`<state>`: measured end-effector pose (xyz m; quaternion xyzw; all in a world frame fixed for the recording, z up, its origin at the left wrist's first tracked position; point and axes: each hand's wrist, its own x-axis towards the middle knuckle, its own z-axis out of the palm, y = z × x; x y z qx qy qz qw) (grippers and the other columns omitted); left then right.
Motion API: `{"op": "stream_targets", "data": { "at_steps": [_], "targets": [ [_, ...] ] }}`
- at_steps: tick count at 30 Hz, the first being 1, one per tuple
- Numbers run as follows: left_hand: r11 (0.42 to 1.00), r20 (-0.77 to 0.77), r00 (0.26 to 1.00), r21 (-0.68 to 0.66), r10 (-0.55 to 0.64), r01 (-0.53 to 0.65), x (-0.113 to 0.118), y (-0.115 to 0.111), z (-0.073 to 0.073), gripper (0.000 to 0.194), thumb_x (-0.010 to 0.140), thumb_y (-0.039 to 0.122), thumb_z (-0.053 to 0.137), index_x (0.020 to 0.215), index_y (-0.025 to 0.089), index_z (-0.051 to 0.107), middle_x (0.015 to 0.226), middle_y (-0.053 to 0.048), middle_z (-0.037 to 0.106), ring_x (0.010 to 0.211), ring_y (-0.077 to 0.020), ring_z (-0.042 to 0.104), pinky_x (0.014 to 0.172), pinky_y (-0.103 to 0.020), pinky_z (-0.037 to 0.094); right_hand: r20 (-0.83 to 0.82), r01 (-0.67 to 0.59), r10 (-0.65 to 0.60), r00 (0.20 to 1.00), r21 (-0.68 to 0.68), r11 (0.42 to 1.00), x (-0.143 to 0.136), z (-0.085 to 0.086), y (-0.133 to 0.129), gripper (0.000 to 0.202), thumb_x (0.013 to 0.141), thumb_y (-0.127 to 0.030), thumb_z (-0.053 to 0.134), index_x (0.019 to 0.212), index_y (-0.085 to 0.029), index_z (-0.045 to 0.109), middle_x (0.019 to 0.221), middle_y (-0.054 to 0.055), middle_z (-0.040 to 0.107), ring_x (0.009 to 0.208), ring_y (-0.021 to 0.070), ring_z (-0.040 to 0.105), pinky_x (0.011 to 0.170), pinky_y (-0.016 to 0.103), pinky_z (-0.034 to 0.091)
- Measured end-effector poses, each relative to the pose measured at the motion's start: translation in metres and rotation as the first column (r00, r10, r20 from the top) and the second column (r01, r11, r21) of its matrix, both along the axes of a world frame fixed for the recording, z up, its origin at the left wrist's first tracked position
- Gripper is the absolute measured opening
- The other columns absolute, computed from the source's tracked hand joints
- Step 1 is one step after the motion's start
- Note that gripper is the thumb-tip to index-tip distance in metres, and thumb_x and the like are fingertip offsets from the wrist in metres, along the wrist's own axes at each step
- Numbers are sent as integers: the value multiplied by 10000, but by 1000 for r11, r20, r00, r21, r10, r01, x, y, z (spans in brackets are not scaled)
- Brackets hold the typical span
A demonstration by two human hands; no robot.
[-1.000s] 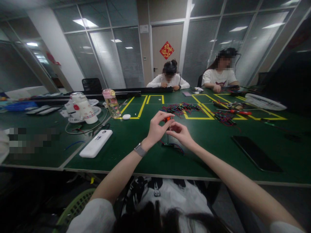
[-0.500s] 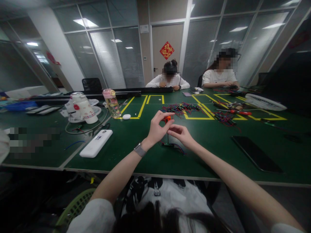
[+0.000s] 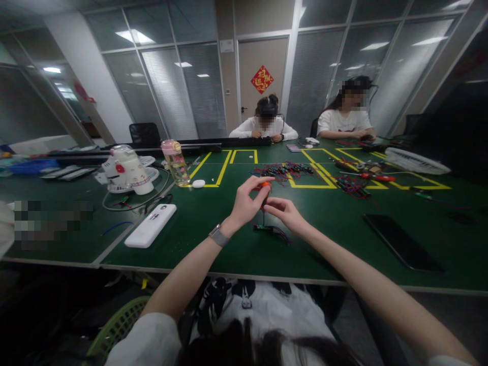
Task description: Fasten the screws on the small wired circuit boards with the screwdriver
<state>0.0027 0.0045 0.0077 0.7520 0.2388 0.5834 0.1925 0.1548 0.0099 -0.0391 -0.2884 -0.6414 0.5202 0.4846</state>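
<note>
Has a heap of red-and-black wired parts (image 3: 284, 172) just beyond the hands on the green desk (image 3: 213, 259), a black smartphone (image 3: 402, 243) at lower right, and a white power bank (image 3: 151, 226) left of centre. Grasps the orange-and-black screwdriver (image 3: 266, 186) at frame centre with the left hand (image 3: 248, 199), fingers partly hiding its handle. Bends the right hand (image 3: 285, 212) beside the lower handle; cannot tell whether gripping. Points the near-vertical shaft down at a small green circuit board (image 3: 262, 227).
</note>
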Motion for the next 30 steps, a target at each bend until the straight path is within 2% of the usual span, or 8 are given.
{"op": "stream_targets", "data": {
  "at_steps": [5,12,17,21,24,26,30],
  "targets": [
    [994,11,996,60,86,-86,2,-1,-2,109,836,236,674,938,200,693,864,-13,569,791,-120,562,719,-233,486,-9,16,-16,1000,-8,1000,-3,-4,0,241,653,-343,808,792,-174,706,810,21,706,764,174,626,788,313,473],
    [999,-33,998,0,-52,52,1,-5,-4,278,985,268,419,1149,217,638,1067,-64,645,973,-167,619,854,-293,494,44,-62,60,997,45,997,3,-2,1,243,757,-389,731,865,-172,719,865,32,705,808,181,618,806,309,456],
    [1000,-21,999,-8,-27,26,2,-5,-4,266,979,266,434,1146,206,632,1003,-58,673,876,-151,649,790,-274,508,69,-104,100,993,47,993,4,-2,1,257,786,-411,701,862,-166,713,863,44,698,836,190,616,816,315,455],
    [993,-35,996,87,84,-81,2,-4,-2,165,928,245,544,1016,198,675,905,-33,646,813,-132,603,739,-256,489,20,-34,34,999,27,999,2,-1,1,263,721,-370,761,893,-179,706,849,27,697,791,173,614,798,313,464],
    [981,-37,989,137,144,-138,3,-3,-1,112,881,248,622,959,200,687,850,-14,610,754,-120,556,713,-252,470,-11,51,-51,999,15,999,2,-2,2,243,649,-331,808,797,-178,690,776,5,679,733,158,602,766,306,470],
    [982,-52,989,138,140,-131,2,-3,-1,128,884,253,619,981,205,687,857,-15,602,763,-123,551,721,-257,467,-16,73,-73,997,2,997,2,-2,3,236,630,-320,817,760,-176,684,757,2,675,721,155,598,757,304,469],
    [992,-92,994,110,66,-55,-1,-5,1,251,964,235,469,1137,218,650,988,-48,616,914,-148,581,824,-290,466,-28,69,-70,997,-22,997,4,-3,3,243,642,-333,809,792,-178,697,793,7,686,745,157,602,764,298,461]
  ]
}}
